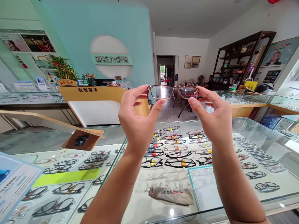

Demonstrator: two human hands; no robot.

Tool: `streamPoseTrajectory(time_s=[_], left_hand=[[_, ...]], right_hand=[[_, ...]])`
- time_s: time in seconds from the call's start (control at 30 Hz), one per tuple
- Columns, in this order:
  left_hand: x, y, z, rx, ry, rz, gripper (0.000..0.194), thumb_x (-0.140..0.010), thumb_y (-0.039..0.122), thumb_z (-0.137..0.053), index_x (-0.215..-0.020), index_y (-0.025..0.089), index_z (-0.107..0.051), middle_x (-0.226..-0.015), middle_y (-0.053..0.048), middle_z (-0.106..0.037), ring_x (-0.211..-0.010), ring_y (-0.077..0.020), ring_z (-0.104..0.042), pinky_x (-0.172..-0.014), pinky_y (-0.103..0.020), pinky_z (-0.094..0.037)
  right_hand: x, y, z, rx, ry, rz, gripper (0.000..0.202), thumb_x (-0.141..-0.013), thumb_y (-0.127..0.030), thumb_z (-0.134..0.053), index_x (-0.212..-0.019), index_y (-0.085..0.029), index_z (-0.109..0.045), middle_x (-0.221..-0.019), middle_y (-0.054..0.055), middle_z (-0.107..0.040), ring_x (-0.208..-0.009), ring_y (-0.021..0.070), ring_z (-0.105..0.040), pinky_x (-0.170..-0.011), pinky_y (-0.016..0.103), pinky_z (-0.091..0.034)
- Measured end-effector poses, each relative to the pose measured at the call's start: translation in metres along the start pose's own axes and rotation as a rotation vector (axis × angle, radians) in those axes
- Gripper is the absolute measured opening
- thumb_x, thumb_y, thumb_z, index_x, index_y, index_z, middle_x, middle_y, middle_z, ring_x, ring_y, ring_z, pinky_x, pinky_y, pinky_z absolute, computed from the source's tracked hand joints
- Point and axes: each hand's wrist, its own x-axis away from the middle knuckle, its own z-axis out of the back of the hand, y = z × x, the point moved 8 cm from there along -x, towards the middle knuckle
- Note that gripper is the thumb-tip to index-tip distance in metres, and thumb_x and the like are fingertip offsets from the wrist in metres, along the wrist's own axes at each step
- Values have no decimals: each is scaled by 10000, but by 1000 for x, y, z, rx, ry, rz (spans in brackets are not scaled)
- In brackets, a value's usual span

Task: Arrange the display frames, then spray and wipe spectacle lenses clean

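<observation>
- We list one left hand (137, 110), thumb and fingers pinched on one end of the eyeglasses.
- One right hand (216, 113), thumb and fingers pinched on the other end.
- One pair of eyeglasses (161, 92), rectangular lenses, red lettering on one lens; we find it held up between both hands, well above the counter, temples unfolded.
- Below, one glass counter (130, 214), with rows of spectacle frames (179, 154), several bearing yellow tags.
- One greyish cloth (171, 195), zigzag-edged, red-lettered, lying on the counter.
- Just beside it, one teal-edged white panel (205, 183), partly behind the right forearm.
- Farther off, we record one yellow-and-white service desk (95, 112), one potted plant (62, 70) and one dark wooden shelf (243, 57).
</observation>
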Motion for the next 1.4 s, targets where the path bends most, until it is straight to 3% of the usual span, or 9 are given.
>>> streamPoseTrajectory(time_s=[0.13,0.33,0.63,0.97,1.27,1.4], left_hand=[[-1,3,1,-17,8,-29,471,-934,537,-916,-1337,338,-778,-1265,-79,-770,-1138,-307,-752,-979,-507,-624],[-2,12,6,-65,40,-56,438,-929,497,-930,-1287,277,-806,-1214,-74,-794,-1076,-278,-750,-939,-470,-616],[-3,-11,5,-31,-18,11,485,-943,532,-909,-1353,303,-788,-1222,-74,-761,-1144,-291,-738,-1014,-472,-595],[-5,-6,4,-41,-31,47,459,-938,540,-912,-1328,323,-806,-1214,-63,-777,-1118,-275,-729,-1031,-474,-607],[-7,-45,-9,150,-187,292,522,-904,574,-933,-1332,300,-811,-1262,-100,-818,-1158,-290,-782,-1030,-474,-649],[-4,-52,-16,189,-201,325,535,-896,575,-933,-1329,285,-815,-1268,-110,-823,-1140,-286,-792,-1019,-465,-658]], right_hand=[[-1,0,-2,14,-19,-22,466,-1016,-560,-800,-1414,-321,-822,-1245,85,-827,-1116,266,-761,-975,496,-640],[-2,5,-7,-34,-39,-31,479,-1008,-575,-802,-1417,-327,-826,-1229,75,-834,-1077,252,-760,-970,499,-642],[-1,2,-8,-13,-31,-50,400,-1006,-520,-818,-1349,-316,-856,-1190,71,-837,-1066,244,-768,-973,474,-629],[0,3,-9,31,-50,-51,464,-1013,-557,-786,-1401,-305,-830,-1235,94,-831,-1079,265,-763,-1003,519,-634],[4,-22,-5,140,146,119,447,-1026,-480,-771,-1461,-378,-781,-1230,79,-772,-1112,301,-743,-1015,566,-639],[6,-25,-4,163,169,160,429,-1030,-453,-768,-1455,-390,-778,-1217,75,-757,-1081,300,-746,-1013,577,-636]])
